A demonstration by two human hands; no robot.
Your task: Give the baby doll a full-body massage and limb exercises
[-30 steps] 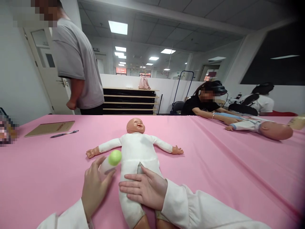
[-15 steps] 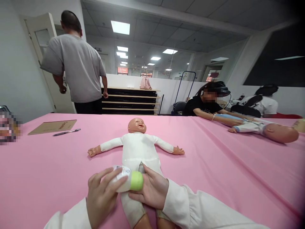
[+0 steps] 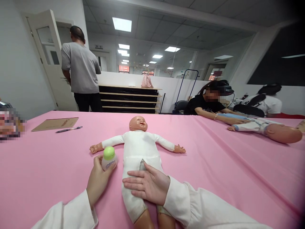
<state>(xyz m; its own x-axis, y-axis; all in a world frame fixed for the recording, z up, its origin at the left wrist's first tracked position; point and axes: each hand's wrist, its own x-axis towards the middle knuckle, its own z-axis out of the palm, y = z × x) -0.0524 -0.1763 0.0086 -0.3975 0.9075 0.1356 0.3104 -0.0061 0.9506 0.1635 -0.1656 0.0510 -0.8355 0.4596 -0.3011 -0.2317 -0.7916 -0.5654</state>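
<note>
A baby doll (image 3: 141,144) in a white cloth body lies on its back on the pink tablecloth (image 3: 202,178), arms spread and head away from me. My left hand (image 3: 98,178) is closed around a small white bottle (image 3: 110,162) with a light green cap, upright beside the doll's hip. My right hand (image 3: 150,184) is held over the doll's lower body and upper legs, palm up and fingers stretched out, with no object on it. Whether it touches the doll I cannot tell.
A brown notebook (image 3: 56,124) and a pen (image 3: 69,129) lie at the back left. At the right, a seated person in black (image 3: 205,103) handles another doll (image 3: 274,128). Someone in a grey shirt (image 3: 82,66) stands near the open door (image 3: 47,57). Shelves (image 3: 128,98) stand behind the table.
My left hand has moved left, away from my right palm, and the bottle has gone from tipped over the palm to upright. The person in grey has moved farther off toward the door.
</note>
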